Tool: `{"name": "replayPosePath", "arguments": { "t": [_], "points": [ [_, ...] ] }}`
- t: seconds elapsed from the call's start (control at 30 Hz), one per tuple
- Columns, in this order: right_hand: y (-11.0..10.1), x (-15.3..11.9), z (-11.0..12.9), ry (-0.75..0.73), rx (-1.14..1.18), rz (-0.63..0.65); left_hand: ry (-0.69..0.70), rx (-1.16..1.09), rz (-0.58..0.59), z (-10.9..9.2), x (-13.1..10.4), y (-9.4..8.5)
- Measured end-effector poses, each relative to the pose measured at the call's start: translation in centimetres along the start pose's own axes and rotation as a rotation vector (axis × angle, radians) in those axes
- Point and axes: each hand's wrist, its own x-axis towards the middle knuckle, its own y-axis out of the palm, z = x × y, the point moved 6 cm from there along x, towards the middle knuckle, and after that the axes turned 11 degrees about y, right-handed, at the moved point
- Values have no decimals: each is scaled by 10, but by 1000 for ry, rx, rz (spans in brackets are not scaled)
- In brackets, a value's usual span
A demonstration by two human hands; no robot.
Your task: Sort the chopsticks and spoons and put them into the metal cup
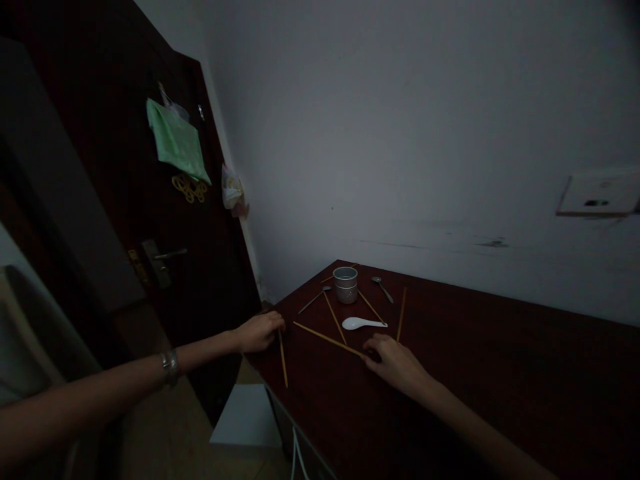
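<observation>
My left hand [261,332] is at the table's left edge, fingers closed on the upper end of a chopstick [284,363] that points toward me. Pinched at its right end by my right hand [393,360] is another chopstick [325,338], slanting across the tabletop. Just beyond that hand lies a white soup spoon [356,323]. A grey metal utensil holder [345,285] stands upright behind it. Around the holder rest a metal spoon [315,299] on the left, a second metal spoon [383,289] on the right, and several more chopsticks [401,315].
The dark red table [475,373] meets a pale wall [400,133] with a socket [600,193]. At the left is a dark door [200,267] with a green cloth [177,140] hanging on it. Below the table's left edge sits a white box [249,415], near a white cable [297,453].
</observation>
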Motion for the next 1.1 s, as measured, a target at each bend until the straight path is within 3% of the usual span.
{"name": "replayPosePath", "arguments": {
  "t": [0.07, 0.17, 0.23, 0.33, 0.5, 0.87, 0.97, 1.1],
  "points": [
    [1, 0, 0, -2, -7, -10, -218, -14, -71, 34, -2, 4],
    [2, -1, -1, -2, -7, -14, -497, -136, -62, 78, -7, 18],
    [3, -2, -1, -7, -4, -18, -650, -273, -40, 95, -10, 29],
    [3, -3, -1, -19, -7, -34, -785, -475, -51, 103, -11, 38],
    [5, -4, -3, -10, -13, -32, -778, -554, -50, 102, 0, 46],
    [7, -4, -5, -9, -1, -55, -774, -436, -3, 116, 13, 68],
    [6, -5, -5, 0, 3, -57, -785, -355, -24, 113, 14, 59],
    [4, -6, -4, 7, 9, -63, -778, -215, -106, 100, 30, 30]
  ]
}}
